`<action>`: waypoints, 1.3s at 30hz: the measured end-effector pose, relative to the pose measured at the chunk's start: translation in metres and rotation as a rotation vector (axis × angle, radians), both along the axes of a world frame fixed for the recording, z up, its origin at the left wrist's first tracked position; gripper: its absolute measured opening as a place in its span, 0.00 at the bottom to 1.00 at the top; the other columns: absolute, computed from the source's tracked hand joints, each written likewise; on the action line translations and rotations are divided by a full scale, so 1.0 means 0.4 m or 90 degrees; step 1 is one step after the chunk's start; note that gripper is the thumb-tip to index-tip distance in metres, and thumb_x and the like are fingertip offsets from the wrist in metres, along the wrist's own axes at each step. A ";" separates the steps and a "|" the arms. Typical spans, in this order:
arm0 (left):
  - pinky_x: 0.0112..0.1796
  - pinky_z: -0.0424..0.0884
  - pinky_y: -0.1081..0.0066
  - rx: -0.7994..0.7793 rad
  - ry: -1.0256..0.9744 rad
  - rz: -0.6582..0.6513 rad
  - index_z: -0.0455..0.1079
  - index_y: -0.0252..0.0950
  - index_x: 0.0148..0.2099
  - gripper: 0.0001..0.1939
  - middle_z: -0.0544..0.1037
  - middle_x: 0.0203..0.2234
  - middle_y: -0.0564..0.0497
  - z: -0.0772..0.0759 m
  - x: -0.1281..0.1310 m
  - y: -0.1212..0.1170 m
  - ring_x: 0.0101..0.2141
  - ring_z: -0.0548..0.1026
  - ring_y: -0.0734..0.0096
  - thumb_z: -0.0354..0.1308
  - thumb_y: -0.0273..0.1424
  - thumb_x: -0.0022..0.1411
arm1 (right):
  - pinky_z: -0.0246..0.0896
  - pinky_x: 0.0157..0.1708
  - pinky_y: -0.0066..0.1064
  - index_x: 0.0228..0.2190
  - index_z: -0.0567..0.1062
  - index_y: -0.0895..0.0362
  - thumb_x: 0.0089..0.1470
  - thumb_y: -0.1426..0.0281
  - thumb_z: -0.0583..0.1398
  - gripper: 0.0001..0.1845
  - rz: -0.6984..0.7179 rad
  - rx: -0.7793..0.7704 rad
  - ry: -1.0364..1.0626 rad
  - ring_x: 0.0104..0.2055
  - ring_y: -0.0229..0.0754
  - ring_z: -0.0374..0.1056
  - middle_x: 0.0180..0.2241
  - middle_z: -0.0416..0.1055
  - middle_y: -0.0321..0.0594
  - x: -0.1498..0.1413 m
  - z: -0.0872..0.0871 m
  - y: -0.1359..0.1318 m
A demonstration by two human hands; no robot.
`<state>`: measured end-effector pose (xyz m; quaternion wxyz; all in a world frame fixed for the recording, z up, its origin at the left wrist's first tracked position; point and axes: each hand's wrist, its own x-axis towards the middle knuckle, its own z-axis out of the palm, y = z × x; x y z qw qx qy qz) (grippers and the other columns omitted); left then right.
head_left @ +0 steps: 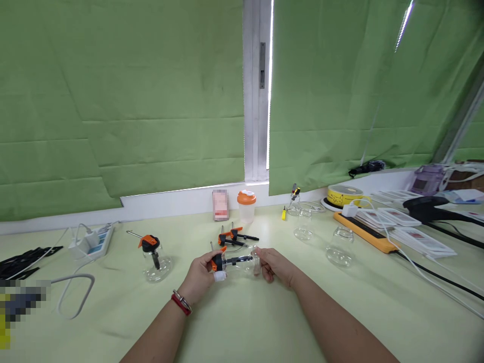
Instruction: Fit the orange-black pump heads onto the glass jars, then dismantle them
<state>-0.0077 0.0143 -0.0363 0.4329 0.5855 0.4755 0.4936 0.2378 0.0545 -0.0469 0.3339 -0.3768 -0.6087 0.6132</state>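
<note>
The single head-worn view looks forward and down across the table [234, 322] toward green blinds [124, 91].

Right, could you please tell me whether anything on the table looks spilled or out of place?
I see nothing spilled. The held glass jar is sideways, but the left hand and right hand grip it so. Slightly untidy: a gray cable loops loosely across the table at left.

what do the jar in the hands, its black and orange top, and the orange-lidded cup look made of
Jar: clear and glossy, probably glass; the dark tube shows through, though clear plastic is possible.
Top: likely plastic, given its solid black and orange colouring.
Cup: probably plastic, its body cloudy and translucent, its orange lid opaque.
</note>
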 end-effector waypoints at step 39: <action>0.38 0.71 0.68 -0.022 -0.035 0.005 0.75 0.34 0.44 0.28 0.78 0.35 0.48 -0.004 0.008 -0.010 0.36 0.74 0.62 0.71 0.27 0.34 | 0.61 0.23 0.26 0.55 0.60 0.47 0.42 0.56 0.66 0.39 0.032 0.017 0.069 0.27 0.34 0.66 0.42 0.65 0.39 0.004 0.022 -0.024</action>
